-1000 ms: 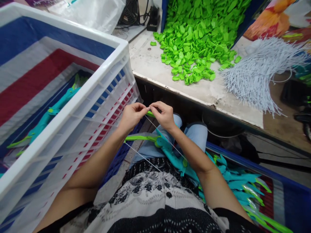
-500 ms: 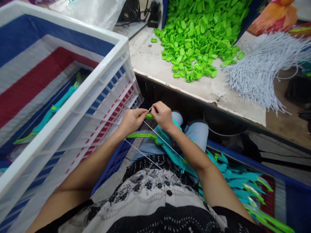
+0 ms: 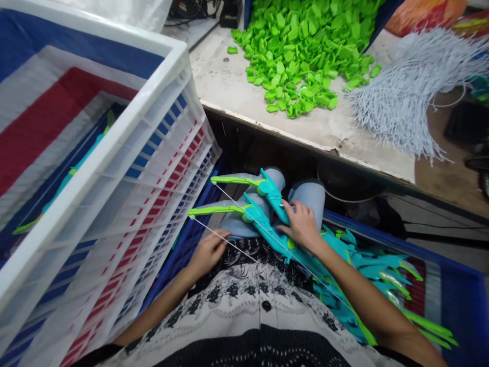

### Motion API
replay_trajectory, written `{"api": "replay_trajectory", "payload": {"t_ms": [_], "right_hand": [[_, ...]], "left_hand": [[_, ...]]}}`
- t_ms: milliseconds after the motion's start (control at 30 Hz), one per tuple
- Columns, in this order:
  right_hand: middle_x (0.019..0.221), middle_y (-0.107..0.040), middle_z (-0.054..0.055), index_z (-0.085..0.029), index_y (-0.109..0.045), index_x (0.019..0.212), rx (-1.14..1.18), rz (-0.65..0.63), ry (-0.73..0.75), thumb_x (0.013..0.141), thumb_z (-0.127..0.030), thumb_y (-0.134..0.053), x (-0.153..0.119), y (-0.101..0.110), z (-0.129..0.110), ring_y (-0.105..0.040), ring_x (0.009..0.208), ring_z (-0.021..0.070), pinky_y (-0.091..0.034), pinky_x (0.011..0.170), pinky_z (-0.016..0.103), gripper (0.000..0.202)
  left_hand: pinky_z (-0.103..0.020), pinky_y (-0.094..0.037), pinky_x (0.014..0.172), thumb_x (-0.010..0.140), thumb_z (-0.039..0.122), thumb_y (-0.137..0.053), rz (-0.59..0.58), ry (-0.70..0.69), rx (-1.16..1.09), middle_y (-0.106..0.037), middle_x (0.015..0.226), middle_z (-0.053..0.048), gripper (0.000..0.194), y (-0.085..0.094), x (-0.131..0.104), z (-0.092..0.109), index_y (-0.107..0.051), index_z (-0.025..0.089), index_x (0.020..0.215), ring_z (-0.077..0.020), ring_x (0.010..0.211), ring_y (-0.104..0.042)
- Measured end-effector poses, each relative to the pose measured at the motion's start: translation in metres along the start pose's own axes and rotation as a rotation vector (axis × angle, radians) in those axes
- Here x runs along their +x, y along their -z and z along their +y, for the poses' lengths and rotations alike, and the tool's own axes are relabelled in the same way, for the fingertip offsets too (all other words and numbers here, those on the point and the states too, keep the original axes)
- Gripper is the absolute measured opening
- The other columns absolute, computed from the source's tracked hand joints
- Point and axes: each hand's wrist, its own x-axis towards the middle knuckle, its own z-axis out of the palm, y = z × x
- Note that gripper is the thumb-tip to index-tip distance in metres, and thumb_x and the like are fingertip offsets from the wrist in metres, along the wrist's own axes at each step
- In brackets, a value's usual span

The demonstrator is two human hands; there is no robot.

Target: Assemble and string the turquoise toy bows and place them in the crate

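Note:
Two teal and lime toy bows lie across my lap: an upper bow (image 3: 272,195) and a lower bow (image 3: 263,228), each with a white string running from its lime tip. My right hand (image 3: 302,224) rests at the upper bow's teal body, fingers bent and parted; whether it grips the bow is unclear. My left hand (image 3: 208,251) is near the lower bow's string, fingers curled together by my thigh. Anything between its fingertips is too small to make out.
A white crate (image 3: 179,56) with a striped lining stands at the left. Lime pieces (image 3: 298,56) and a bundle of white strings (image 3: 401,92) lie on the table (image 3: 229,86). More bows (image 3: 382,280) fill a blue crate (image 3: 464,306) at the right.
My hands have parted from the upper bow's lime tip. The left moved down toward my lap, the right moved down and right onto the bow's body. Both lime limbs now show.

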Motion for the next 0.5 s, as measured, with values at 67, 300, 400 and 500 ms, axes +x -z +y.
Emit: {"api": "replay_trajectory", "payload": {"t_ms": [67,300,400,500], "right_hand": [[0.113,-0.057,0.019,-0.014,-0.037,0.138,0.062,-0.074,-0.023,0.078,-0.028,-0.062,-0.002,-0.002,-0.001,-0.052,0.104,0.0333,-0.042,0.085,0.047,0.067],[0.099,-0.066,0.003,-0.017,-0.052,0.12,1.006,-0.594,0.013,0.068,-0.04,-0.071,0.042,0.026,0.065,-0.061,0.086,0.0165,-0.049,0.077,0.027,0.06],[0.082,-0.066,-0.001,-0.014,-0.062,0.101,1.122,-0.81,-0.044,0.065,-0.042,-0.074,0.065,0.028,0.087,-0.059,0.07,0.0108,-0.046,0.063,0.02,0.047],[0.058,-0.056,-0.006,-0.012,-0.064,0.083,1.129,-0.927,-0.102,0.064,-0.044,-0.076,0.084,0.026,0.095,-0.047,0.049,0.004,-0.036,0.045,0.015,0.039]], "left_hand": [[-0.047,-0.04,0.103,0.084,0.021,-0.046,-0.067,-0.304,0.173,-0.058,0.126,-0.013,0.041,-0.032,0.023,0.018,-0.057,0.017,0.123,-0.0266,0.125,-0.046],[-0.06,-0.019,0.111,0.086,0.026,-0.05,-0.025,-0.653,0.619,-0.035,0.146,-0.019,0.054,-0.085,0.11,0.054,-0.04,0.016,0.138,-0.0346,0.141,-0.018],[-0.058,-0.022,0.11,0.088,0.027,-0.046,-0.041,-0.686,0.689,-0.036,0.145,-0.021,0.048,-0.092,0.143,0.075,-0.045,0.012,0.133,-0.0353,0.139,-0.022],[-0.056,-0.031,0.104,0.09,0.018,-0.037,-0.096,-0.659,0.76,-0.048,0.134,-0.025,0.044,-0.096,0.168,0.101,-0.047,0.007,0.132,-0.0349,0.13,-0.039]]}}
